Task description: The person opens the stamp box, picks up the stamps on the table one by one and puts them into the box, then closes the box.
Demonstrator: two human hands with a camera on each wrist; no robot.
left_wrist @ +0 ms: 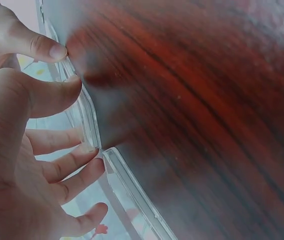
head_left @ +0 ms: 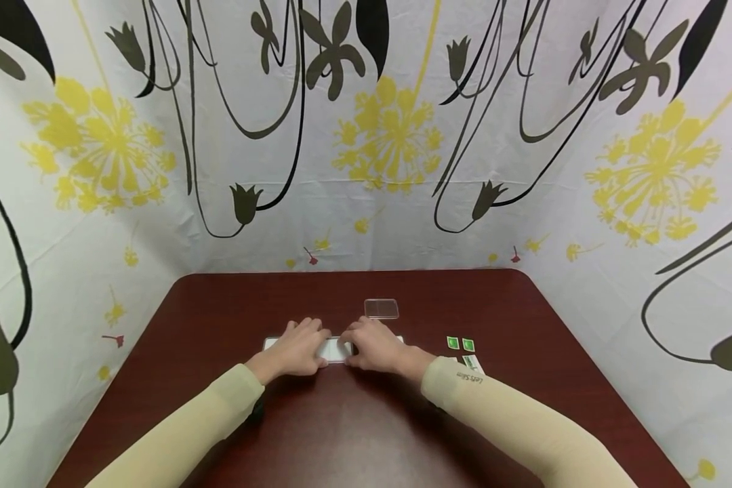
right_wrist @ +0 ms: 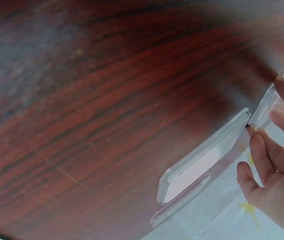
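Observation:
My left hand [head_left: 301, 347] and right hand [head_left: 372, 346] are side by side over the table, both pinching a thin clear plastic case [head_left: 332, 350] between thumb and fingers. In the left wrist view, my left thumb is on the near edge of this case [left_wrist: 91, 122] and the fingers reach its far side; my right thumb [left_wrist: 49, 49] presses the same edge further along. A second clear case [left_wrist: 134, 192] lies end to end with it on the left. From the right wrist, another clear case [right_wrist: 204, 157] with a white inside shows beside my right fingers [right_wrist: 262, 150].
A clear flat lid [head_left: 381, 309] lies on the dark red table [head_left: 232, 298] behind my right hand. Two small green-and-white squares [head_left: 460, 343] and a white packet [head_left: 472, 364] lie right of it. Patterned curtains [head_left: 366, 224] stand around the table.

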